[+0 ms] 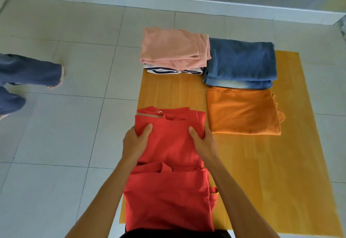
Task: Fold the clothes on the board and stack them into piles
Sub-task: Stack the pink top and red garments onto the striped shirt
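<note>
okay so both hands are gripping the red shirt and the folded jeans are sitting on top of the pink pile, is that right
Not quite. In the head view the folded jeans lie beside the pink pile, to its right, not on top of it. The rest holds: the left hand and right hand both grip the red shirt.

Both bare forearms reach forward, nearly parallel. The left hand [135, 140] and right hand [203, 141] are closed in a pinch, thumbs on top.

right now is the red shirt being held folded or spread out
Partly folded: the red shirt is doubled over in layers, gripped at both sides by the left hand and right hand.
</note>
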The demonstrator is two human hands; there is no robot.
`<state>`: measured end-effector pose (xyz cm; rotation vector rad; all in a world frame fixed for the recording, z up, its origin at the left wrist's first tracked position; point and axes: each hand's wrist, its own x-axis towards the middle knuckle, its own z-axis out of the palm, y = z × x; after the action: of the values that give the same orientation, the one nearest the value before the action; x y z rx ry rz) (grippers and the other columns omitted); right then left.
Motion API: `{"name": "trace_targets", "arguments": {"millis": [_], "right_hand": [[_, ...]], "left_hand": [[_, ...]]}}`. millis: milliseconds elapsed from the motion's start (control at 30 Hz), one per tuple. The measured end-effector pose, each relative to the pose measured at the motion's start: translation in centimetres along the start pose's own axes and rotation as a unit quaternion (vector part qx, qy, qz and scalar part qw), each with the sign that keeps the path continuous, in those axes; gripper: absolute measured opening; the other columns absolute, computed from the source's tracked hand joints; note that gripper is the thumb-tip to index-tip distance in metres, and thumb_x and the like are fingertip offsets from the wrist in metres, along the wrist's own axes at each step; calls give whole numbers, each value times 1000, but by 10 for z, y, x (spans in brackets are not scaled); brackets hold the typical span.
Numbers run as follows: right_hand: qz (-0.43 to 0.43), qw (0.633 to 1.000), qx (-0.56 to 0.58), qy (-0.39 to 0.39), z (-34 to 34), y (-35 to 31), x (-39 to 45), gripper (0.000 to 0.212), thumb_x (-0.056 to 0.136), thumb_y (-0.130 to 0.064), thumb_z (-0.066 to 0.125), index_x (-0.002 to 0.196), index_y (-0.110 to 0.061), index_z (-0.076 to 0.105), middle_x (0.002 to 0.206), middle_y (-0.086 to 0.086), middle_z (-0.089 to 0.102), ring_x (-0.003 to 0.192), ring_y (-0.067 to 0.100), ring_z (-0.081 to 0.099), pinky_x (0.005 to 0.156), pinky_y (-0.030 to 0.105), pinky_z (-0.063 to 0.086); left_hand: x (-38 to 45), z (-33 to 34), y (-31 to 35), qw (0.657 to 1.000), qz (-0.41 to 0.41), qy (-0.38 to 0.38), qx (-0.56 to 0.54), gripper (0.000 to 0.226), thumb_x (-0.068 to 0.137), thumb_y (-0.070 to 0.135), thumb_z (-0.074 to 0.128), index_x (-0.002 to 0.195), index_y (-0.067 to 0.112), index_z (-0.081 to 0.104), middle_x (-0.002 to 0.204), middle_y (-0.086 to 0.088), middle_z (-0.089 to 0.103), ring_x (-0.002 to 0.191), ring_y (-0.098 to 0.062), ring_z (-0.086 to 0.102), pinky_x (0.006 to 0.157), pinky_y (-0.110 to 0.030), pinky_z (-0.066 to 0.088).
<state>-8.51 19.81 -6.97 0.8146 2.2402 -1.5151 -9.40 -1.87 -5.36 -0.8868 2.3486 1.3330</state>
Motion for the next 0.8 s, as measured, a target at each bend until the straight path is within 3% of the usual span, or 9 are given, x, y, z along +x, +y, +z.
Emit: {"name": "trace_targets", "arguments": {"millis": [100,167,300,433,600,700,800], "right_hand": [[-6,1000,22,14,-2,-1,5,65,84,-64,63,137,-28,56,124,-6,69,115,16,65,102,42,53],[-22,999,31,21,-8,-8,14,58,86,-61,63,131,-25,60,120,-3,70,112,19,66,99,44,54],[-91,995,38,30,-27,-50,41,19,94,-48,64,100,-30,64,92,-9,71,84,10,66,75,35,53],[-177,982,50,42,-43,-122,79,20,97,-46,61,98,-25,60,88,-11,66,77,5,60,70,26,46],[-223,973,23,53,-53,-209,143,31,97,-56,53,106,-26,58,99,-6,67,90,13,64,78,34,51],[-228,972,13,54,-51,-244,179,33,98,-54,52,109,-22,55,104,-2,67,91,16,64,78,35,50],[-218,974,15,61,-44,-259,213,28,99,-46,54,103,-19,56,102,1,66,94,22,64,79,39,52]], "left_hand": [[3,2,4,999,8,-7,-32,56,89,59,55,128,19,59,116,-1,66,107,-25,62,88,-37,50],[10,2,8,999,19,-25,-39,59,87,64,54,129,21,58,117,0,66,106,-23,64,91,-41,52],[33,-5,47,996,63,-21,-65,57,87,64,55,127,24,58,115,4,65,102,-20,64,91,-44,54],[66,-19,118,988,112,5,-106,41,89,59,57,115,28,59,100,13,64,91,-10,64,81,-34,54],[124,-30,203,978,152,23,-140,43,88,59,58,112,24,62,97,12,65,88,-8,64,73,-28,53],[161,-26,235,978,154,35,-138,42,90,60,55,109,23,62,94,11,63,90,-14,64,78,-34,53],[194,-17,249,981,141,52,-125,34,94,58,48,94,27,62,90,8,62,93,-21,61,86,-40,53]]}}
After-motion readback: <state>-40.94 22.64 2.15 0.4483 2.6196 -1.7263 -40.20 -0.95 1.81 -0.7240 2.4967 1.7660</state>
